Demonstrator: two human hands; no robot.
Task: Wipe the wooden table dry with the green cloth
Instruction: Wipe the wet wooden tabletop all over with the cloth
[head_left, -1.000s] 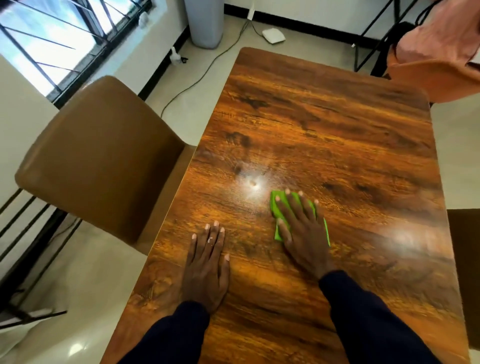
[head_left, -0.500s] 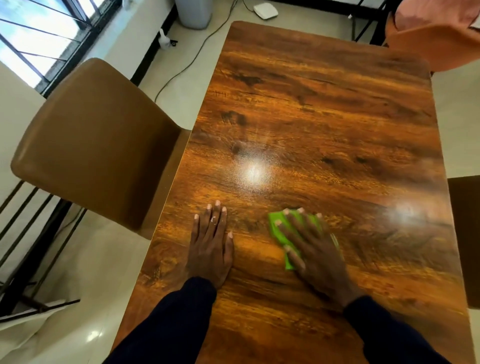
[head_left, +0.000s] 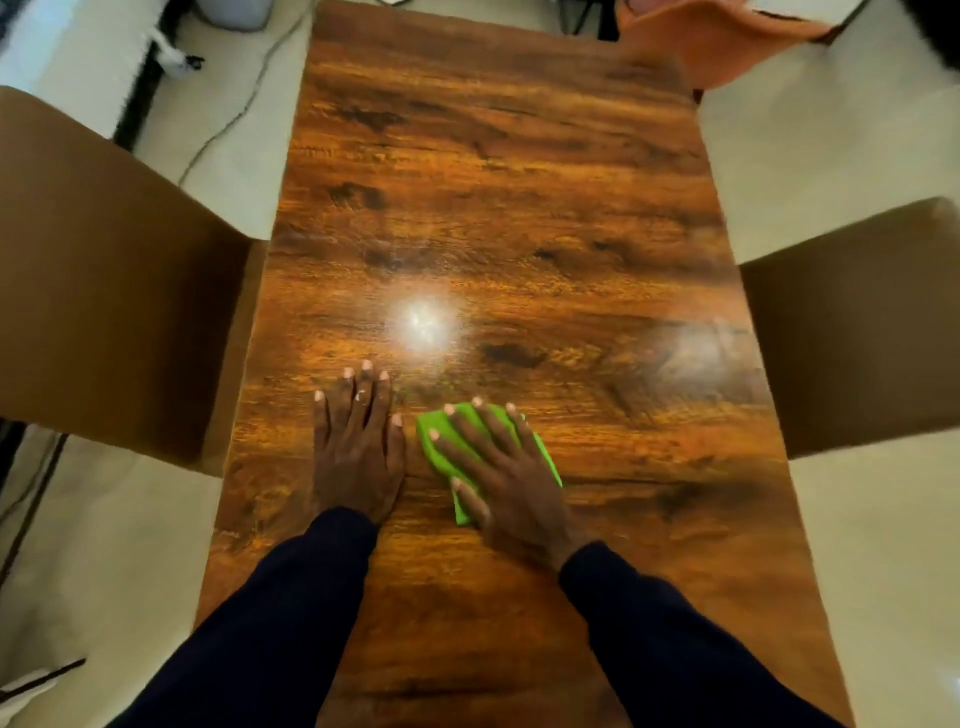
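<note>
- Pale floor surrounds a long wooden worktop (head_left: 493, 171), with a brown chair (head_left: 114, 291) drawn up on the left and another chair (head_left: 857, 332) on the right; both sit clear of the wiping area.
- Folded small, the green cloth (head_left: 441, 447) lies on the near half of the worktop, mostly hidden beneath the right hand (head_left: 506, 473).
- Its fingers (head_left: 467, 423) are spread flat, pressing rather than gripping, probably so the whole pad bears on the wood.
- Just beside it, the left hand (head_left: 358, 447) rests palm-down with fingers extended and holds nothing, likely as a brace.
- Bright glare patches shine beyond the hands; whether moisture remains there cannot be told.
</note>
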